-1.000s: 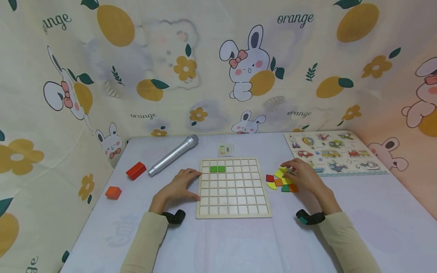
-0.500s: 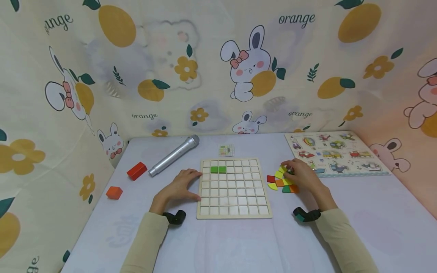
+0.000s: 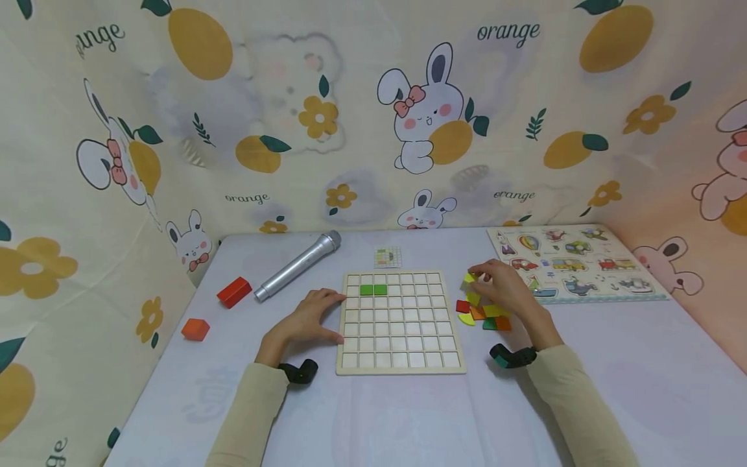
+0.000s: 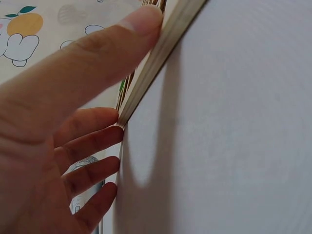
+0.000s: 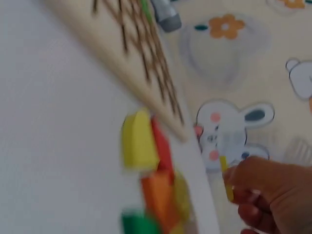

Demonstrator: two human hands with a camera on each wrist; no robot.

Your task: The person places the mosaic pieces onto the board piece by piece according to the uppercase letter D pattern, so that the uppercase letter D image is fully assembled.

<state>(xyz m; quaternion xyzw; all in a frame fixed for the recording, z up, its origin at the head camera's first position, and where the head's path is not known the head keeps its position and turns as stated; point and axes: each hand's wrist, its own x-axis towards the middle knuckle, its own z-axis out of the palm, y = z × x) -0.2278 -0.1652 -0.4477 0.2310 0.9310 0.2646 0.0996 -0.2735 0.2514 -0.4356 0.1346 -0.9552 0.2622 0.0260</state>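
A pale wooden grid board [image 3: 403, 371] lies in the middle of the table, with two green square tiles [image 3: 373, 290] set side by side in its upper left cells. My left hand [image 3: 309, 318] rests at the board's left side, thumb and fingers extended and touching its edge. Between thumb and fingertips of my right hand [image 3: 509, 292] is a thin yellow tile [image 5: 227, 179], lifted off the table in the right wrist view. Below that hand lies a loose pile of tiles: a red tile [image 3: 462, 306], an orange tile [image 3: 503, 323], a green tile [image 3: 489, 323] and several yellow ones.
Behind the board lies a small patterned card [image 3: 388, 257]. A silver microphone [image 3: 297, 266] lies back left, near a red block [image 3: 234, 292] and an orange block [image 3: 195, 329]. A picture puzzle board [image 3: 583, 263] occupies the back right, before a printed cloth backdrop.
My right hand has risen and shifted left from the pile, with a yellow tile in its fingers. The left hand stays at the board's edge.
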